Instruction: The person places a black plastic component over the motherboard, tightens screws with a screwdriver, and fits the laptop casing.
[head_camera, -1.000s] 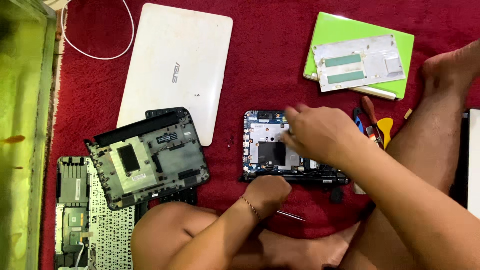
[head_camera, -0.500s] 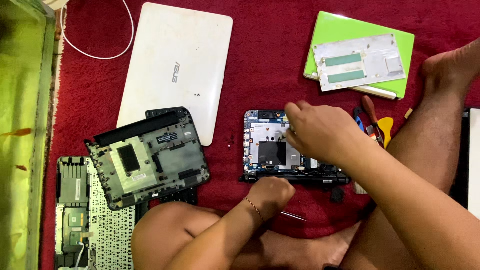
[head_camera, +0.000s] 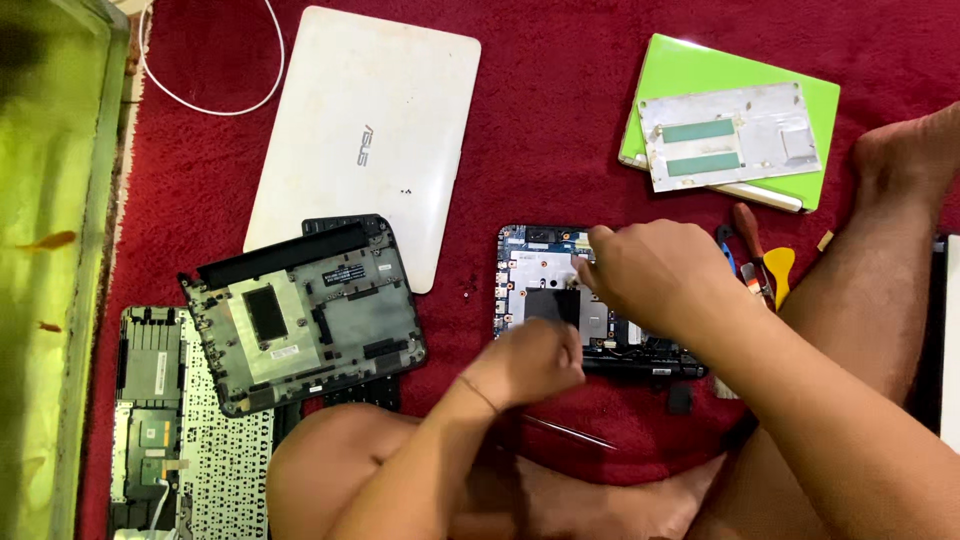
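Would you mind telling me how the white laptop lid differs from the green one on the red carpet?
The white laptop lid is larger and lies bare; the green laptop lid is smaller and carries a grey metal plate on top. The white one lies far left of both hands; the green one lies beyond the right hand. Both lie flat on the red carpet.

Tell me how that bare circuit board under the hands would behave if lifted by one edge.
The circuit board looks thin and flat, so probably light and slightly flexible. Its exposed parts suggest it is fragile. It seems attached to the black strip, which may drag along.
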